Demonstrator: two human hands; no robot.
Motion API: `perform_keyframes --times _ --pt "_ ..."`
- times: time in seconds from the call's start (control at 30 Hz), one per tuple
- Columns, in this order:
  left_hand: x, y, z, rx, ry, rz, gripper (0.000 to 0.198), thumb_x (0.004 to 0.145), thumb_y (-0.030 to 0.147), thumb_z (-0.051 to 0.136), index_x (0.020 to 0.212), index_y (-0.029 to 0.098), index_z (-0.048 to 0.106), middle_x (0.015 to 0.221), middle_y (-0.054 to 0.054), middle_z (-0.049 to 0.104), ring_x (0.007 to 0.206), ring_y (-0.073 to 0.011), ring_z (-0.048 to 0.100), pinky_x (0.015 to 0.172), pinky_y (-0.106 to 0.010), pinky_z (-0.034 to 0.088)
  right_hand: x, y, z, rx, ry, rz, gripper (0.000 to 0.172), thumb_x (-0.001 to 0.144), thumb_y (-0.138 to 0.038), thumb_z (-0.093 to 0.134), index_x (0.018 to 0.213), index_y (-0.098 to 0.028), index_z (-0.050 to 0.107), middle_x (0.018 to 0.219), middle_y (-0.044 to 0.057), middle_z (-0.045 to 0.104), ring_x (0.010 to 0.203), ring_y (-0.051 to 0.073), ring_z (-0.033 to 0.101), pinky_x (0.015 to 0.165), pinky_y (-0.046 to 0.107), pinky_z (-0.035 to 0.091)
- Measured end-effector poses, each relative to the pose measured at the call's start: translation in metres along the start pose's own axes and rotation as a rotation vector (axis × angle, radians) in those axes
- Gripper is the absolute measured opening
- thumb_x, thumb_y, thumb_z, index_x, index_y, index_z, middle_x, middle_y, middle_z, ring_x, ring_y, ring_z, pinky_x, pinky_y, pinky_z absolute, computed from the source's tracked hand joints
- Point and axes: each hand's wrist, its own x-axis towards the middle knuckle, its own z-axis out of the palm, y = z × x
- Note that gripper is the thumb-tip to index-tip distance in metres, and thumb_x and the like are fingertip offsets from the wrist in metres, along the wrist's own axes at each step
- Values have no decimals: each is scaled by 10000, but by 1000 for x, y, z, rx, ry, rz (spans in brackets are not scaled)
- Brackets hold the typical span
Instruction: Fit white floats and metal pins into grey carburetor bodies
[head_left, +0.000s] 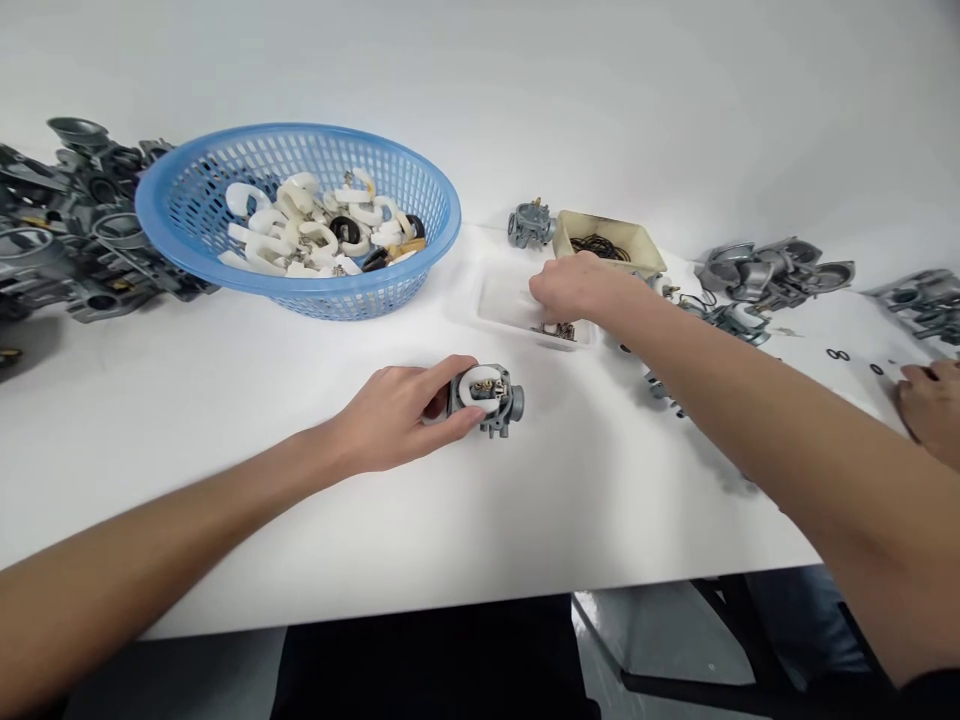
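Observation:
A grey metal carburetor body [511, 402] lies on the white table with a white float [470, 385] and brass parts facing up. My left hand [409, 410] grips it from the left, thumb and fingers around its side. My right hand [574, 287] reaches into a white plastic tray [495, 315], fingers bent down and pressed together. Small metal pins [559, 331] lie in the tray just below that hand. Its fingertips are hidden, so whatever they pinch does not show.
A blue basket [300, 280] of white and black floats stands at the back left, beside piled carburetor bodies [97, 230]. A cream tray [645, 250] holds dark rings. More carburetor parts [772, 275] lie at the right, near another person's hand [930, 405]. The table's front edge runs below.

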Motion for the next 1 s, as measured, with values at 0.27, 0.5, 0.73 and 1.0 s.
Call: perform_keyframes --times 0.27,0.5,0.73,1.0 --pt "-1 -1 1 -4 1 2 461 983 582 460 1275 232 534 691 35 644 586 -159 605 596 -254 383 -62 -22 -38 617 86 -98 141 712 -129 696 620 -208 625 584 -20 563 556 129 486 542 292 331" --pt "-1 -1 2 -3 6 17 460 979 572 470 1283 233 534 679 45 625 559 -142 572 585 -250 386 -111 -81 29 1535 271 52 48 792 -200 636 750 -193 659 606 -48 526 485 78 399 458 242 275" --pt "-1 -2 1 -11 6 35 466 982 573 468 1289 229 535 678 48 614 559 -134 559 573 -246 377 -108 -87 41 1642 210 86 81 820 -248 684 754 -203 695 590 -50 499 515 91 412 462 238 284" --pt "-1 -1 1 -14 2 25 464 980 577 474 1273 223 539 672 55 599 564 -133 563 580 -251 390 -113 -93 36 1716 111 88 88 826 -273 709 767 -208 702 679 -33 523 538 89 382 489 249 284"
